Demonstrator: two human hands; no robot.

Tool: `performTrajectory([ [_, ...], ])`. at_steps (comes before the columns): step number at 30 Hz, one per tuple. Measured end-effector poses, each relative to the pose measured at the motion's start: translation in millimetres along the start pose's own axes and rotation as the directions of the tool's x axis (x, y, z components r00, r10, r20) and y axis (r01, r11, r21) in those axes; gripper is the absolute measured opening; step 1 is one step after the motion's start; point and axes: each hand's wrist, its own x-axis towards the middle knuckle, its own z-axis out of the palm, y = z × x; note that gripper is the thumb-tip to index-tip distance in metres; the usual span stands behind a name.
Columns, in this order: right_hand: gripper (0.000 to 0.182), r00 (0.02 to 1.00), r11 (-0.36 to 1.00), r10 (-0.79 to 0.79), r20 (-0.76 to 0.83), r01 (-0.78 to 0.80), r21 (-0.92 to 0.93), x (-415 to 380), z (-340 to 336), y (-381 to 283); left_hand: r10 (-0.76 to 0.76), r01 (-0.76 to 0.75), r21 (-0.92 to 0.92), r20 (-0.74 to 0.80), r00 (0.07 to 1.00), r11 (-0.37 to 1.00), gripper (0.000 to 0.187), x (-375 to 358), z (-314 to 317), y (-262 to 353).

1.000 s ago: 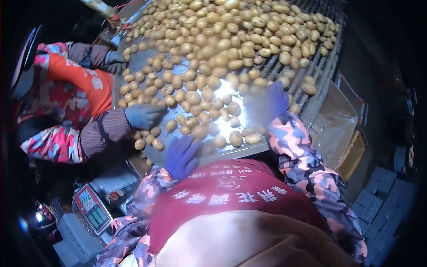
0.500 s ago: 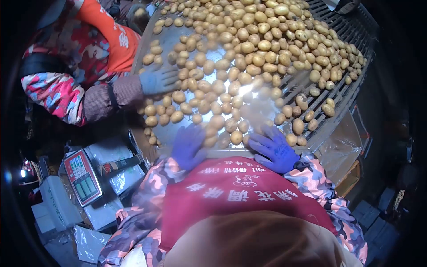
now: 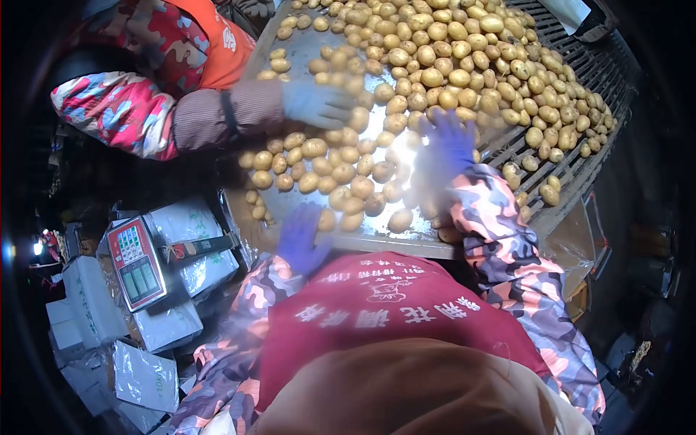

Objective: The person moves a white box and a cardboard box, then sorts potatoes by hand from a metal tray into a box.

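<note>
My right hand point(image 3: 448, 145), in a purple-blue glove, reaches forward over the metal table point(image 3: 293, 51) to the edge of the potato heap point(image 3: 464, 65). Its fingers are spread and touch or nearly touch the potatoes there; the palm is blurred. My left hand point(image 3: 301, 238), gloved alike, lies at the near edge of the table with its fingers stretched out. A potato point(image 3: 326, 220) sits right beside those fingers. Loose potatoes point(image 3: 341, 174) are scattered over the sheet metal between my hands. Neither hand is closed around a potato.
At the left a co-worker's light-blue gloved hand point(image 3: 317, 104) lies over potatoes. Slatted grating point(image 3: 580, 58) forms the table's right side. A red-framed digital scale point(image 3: 136, 264) stands at lower left, near white boxes point(image 3: 90, 304). A carton point(image 3: 569, 235) stands below the right edge.
My right hand has moved forward from the near edge to the heap. My left hand stays near the edge. The co-worker's hand has shifted over the potatoes, and the view has moved slightly.
</note>
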Motion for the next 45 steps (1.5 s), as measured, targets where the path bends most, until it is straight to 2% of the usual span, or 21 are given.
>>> performTrajectory([
  [3,0.072,0.992,0.991,0.127,-0.027,-0.126,0.04,-24,-9,17,0.025,-0.025,0.01,-0.009,1.0,1.0,0.064,4,-2,7],
  [4,0.073,0.957,0.967,0.219,0.193,-0.239,0.087,-34,-11,9,0.042,-0.042,0.015,-0.009,0.999,0.999,0.063,7,-3,10],
  [7,0.068,0.977,0.98,-0.042,0.211,-0.002,0.201,-85,-13,3,0.37,-0.37,0.013,-0.038,0.928,0.929,0.07,47,-17,25],
  [10,0.06,0.95,0.88,-0.254,0.182,0.149,0.45,-109,-67,-11,0.395,-0.394,0.034,-0.033,0.918,0.918,0.061,86,-3,45],
  [12,0.052,0.931,0.798,-0.346,0.114,0.228,0.558,-122,-84,-7,0.309,-0.319,0.071,0.125,0.943,0.945,0.052,108,11,59],
  [13,0.043,0.94,0.772,-0.294,0.173,0.127,0.623,-121,-89,-3,0.267,-0.289,0.093,0.199,0.943,0.953,0.048,117,20,64],
  [14,0.035,0.943,0.736,-0.241,0.23,0.023,0.677,-121,-95,1,0.354,-0.355,0.02,0.037,0.934,0.935,0.033,120,43,51],
  [16,0.036,0.945,0.702,0.205,0.257,-0.324,0.634,-133,-68,35,0.344,-0.35,0.009,0.165,0.924,0.937,0.031,130,37,60],
  [19,0.048,0.829,0.816,0.552,0.094,-0.56,0.144,-130,-77,86,0.421,-0.422,-0.019,0.109,0.9,0.907,0.025,123,42,51],
  [21,0.055,0.653,0.664,0.726,0.214,-0.747,0.029,-119,-79,100,0.448,-0.445,-0.052,0.133,0.884,0.894,0.028,123,30,58],
  [23,0.059,0.544,0.52,0.731,0.413,-0.835,0.18,-114,-77,92,0.325,-0.301,-0.243,0.064,0.944,0.922,0.035,122,26,60],
  [26,0.064,0.702,0.423,0.483,0.523,-0.71,0.562,-101,-85,36,0.321,-0.302,-0.363,-0.01,0.947,0.881,0.045,122,25,50],
  [27,0.065,0.755,0.357,0.389,0.528,-0.652,0.669,-96,-89,14,0.192,-0.031,-0.618,0.196,0.962,0.785,0.04,128,14,59],
  [29,0.068,0.822,0.226,0.243,0.515,-0.564,0.794,-88,-95,-21,-0.1,0.577,-0.779,0.571,0.815,0.244,0.035,138,-7,75],
  [30,0.07,0.837,0.17,0.19,0.514,-0.544,0.822,-85,-96,-36,-0.207,0.678,-0.734,0.669,0.714,-0.034,0.037,144,-17,101],
  [32,0.07,0.83,0.182,0.176,0.529,-0.555,0.812,-78,-100,-55,0.066,0.728,-0.614,0.749,0.66,-0.306,0.047,147,-33,112],
  [35,0.059,0.907,0.381,0.17,0.385,-0.421,0.823,-51,-126,-65,0.143,0.805,-0.559,0.796,0.588,-0.197,0.049,146,-9,105],
  [36,0.062,0.808,0.244,0.149,0.57,-0.589,0.771,-34,-155,-63,0.064,0.795,-0.603,0.793,0.606,-0.061,0.071,149,-5,115],
  [39,0.065,0.85,0.49,0.21,0.483,-0.519,0.701,-36,-134,-62,0.048,0.78,-0.623,0.778,0.626,-0.062,0.049,155,-34,143],
  [41,0.058,0.865,0.457,0.219,0.452,-0.5,0.736,-43,-122,-62,0.086,0.735,-0.676,0.737,0.671,0.058,0.029,162,-59,153],
  [45,0.055,0.828,0.332,0.191,0.528,-0.561,0.759,-50,-125,-60,0.3,0.649,-0.759,0.631,0.715,0.05,0.04,165,-42,137],
])
